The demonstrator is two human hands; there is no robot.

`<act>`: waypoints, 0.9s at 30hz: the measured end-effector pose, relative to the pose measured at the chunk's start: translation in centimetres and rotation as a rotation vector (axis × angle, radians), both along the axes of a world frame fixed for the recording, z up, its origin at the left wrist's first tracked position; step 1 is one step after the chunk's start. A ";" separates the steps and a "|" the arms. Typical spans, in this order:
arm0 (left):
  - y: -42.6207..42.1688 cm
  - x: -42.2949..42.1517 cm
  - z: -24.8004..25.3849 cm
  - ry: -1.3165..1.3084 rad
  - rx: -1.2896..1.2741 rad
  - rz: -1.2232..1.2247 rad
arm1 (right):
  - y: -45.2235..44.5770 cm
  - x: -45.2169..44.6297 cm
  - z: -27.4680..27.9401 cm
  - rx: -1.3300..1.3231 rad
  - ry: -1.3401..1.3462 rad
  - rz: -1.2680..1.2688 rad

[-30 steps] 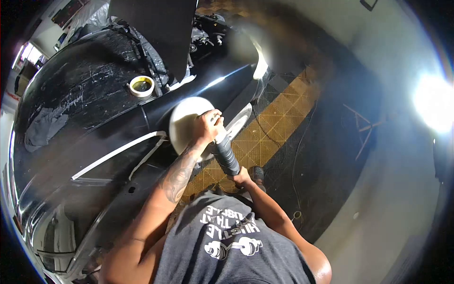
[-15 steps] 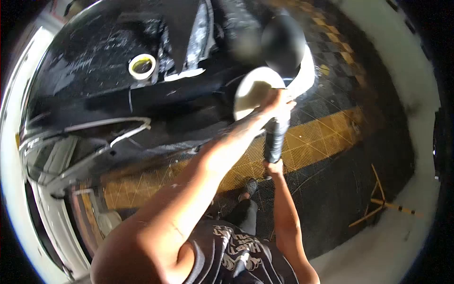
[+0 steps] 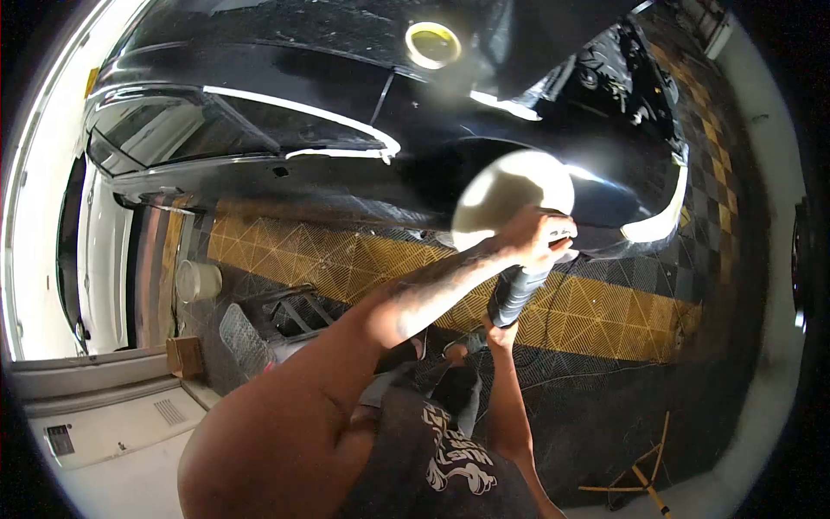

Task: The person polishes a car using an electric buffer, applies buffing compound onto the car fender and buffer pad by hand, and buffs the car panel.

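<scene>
Hands (image 3: pixel 534 233) gripping polisher (image 3: pixel 516 297) beside black car (image 3: pixel 437 164), tape roll (image 3: pixel 432 65) atop; bucket (image 3: pixel 198 282), stand (image 3: pixel 641 476) on floor (image 3: pixel 328 251).

Glossy car body (image 3: pixel 417 177), matt pad (image 3: pixel 510 186), ridged floor (image 3: pixel 596 311)

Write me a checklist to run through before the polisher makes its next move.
1. Left hand on the head of the polisher: ok.
2. Right hand gripping the handle's lower end: ok.
3. White pad touching the black car evenly: cannot tell.
4. Tape roll apart from the pad: ok.
5. Yellow stand apart from the right hand: ok.
</scene>
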State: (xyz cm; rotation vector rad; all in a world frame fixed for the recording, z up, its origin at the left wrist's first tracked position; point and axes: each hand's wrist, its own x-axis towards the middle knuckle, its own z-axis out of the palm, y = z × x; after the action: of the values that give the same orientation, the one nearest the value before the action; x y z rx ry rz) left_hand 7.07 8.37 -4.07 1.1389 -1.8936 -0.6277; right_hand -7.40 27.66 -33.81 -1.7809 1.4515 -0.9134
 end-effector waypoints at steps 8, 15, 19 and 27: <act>6.4 10.4 -1.1 0.117 -0.105 0.050 | 2.3 7.4 8.8 0.544 -0.620 -0.001; 10.7 17.2 -2.7 0.272 -0.204 0.170 | 2.3 10.7 12.7 0.654 0.000 0.020; 12.5 21.2 -2.8 0.383 -0.179 0.202 | 3.0 11.6 11.5 0.554 0.074 0.046; 16.2 27.8 -1.5 0.490 -0.117 0.391 | 2.4 15.0 14.3 0.470 0.188 0.131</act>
State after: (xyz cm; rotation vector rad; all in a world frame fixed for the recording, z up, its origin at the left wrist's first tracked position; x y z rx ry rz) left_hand 34.84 24.56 -5.58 1.1168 -1.2360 -0.5093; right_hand 7.62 30.07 -19.53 -1.6084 1.4940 -0.3065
